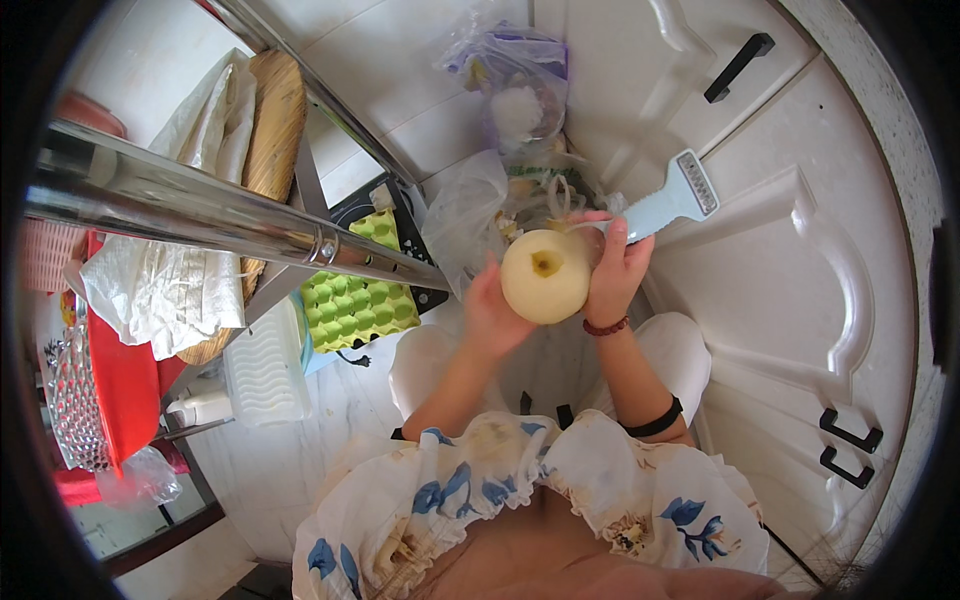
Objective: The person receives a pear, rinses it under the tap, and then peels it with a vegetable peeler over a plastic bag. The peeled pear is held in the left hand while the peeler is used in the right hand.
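A large, round, pale peeled fruit (pixel 541 289), possibly a pear or an apple, has a brownish hollow at its top. My left hand (pixel 491 311) cups it from the left and below. Against its right side rests my right hand (pixel 616 274), the fingers closed around a light blue multi-use peeler (pixel 664 202) with a serrated edge and a ridged metal insert at its wide end. That wide end points up and right, away from the fruit. Below both hands, a clear plastic bag (pixel 469 214) lies bunched with peelings (pixel 507 225) in it.
White cabinet doors (pixel 772 277) with black handles stand close on the right. At left, a chrome rack post (pixel 225 206) slants inward near a wooden board (pixel 274 142). Green egg trays (pixel 360 307) sit over a black induction cooker (pixel 431 300). Another filled bag (pixel 525 97) lies by the wall.
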`<control>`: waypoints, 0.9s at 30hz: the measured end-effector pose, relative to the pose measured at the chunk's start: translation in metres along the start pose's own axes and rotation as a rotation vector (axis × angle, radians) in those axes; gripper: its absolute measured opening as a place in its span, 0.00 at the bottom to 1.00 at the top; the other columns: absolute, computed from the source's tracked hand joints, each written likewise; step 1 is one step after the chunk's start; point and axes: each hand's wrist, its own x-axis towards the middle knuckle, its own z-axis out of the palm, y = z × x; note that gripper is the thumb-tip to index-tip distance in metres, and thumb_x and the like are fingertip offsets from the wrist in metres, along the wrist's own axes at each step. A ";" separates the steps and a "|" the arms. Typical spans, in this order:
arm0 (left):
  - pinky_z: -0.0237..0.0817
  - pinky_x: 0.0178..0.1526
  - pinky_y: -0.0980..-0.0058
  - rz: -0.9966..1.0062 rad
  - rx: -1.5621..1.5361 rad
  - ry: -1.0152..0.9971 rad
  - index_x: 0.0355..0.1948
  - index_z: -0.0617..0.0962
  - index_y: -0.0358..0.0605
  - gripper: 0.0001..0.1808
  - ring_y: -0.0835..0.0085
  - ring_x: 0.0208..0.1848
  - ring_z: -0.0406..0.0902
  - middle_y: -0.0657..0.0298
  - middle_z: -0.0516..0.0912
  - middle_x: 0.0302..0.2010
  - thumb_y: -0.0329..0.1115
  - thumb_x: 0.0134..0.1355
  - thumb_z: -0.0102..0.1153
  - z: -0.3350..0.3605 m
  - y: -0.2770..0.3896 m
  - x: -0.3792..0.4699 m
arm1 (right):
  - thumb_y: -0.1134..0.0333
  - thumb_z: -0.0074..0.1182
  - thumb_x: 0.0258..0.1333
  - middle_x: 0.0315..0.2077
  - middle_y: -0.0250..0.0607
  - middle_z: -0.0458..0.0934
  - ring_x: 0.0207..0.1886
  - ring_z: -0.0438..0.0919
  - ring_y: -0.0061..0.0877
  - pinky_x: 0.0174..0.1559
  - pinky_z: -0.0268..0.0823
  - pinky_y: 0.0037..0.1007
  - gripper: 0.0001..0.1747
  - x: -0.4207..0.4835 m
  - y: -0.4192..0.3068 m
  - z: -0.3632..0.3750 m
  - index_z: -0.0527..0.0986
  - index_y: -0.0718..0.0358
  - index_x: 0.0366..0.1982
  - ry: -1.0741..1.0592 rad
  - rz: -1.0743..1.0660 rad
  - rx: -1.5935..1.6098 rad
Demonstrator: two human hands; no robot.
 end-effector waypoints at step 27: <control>0.55 0.62 0.58 0.037 0.305 -0.129 0.64 0.54 0.44 0.47 0.61 0.64 0.59 0.56 0.60 0.63 0.64 0.52 0.51 -0.013 0.009 -0.002 | 0.79 0.45 0.56 0.36 0.43 0.76 0.43 0.76 0.28 0.47 0.68 0.28 0.22 -0.016 -0.033 0.007 0.52 0.67 0.49 -0.503 -0.010 -0.125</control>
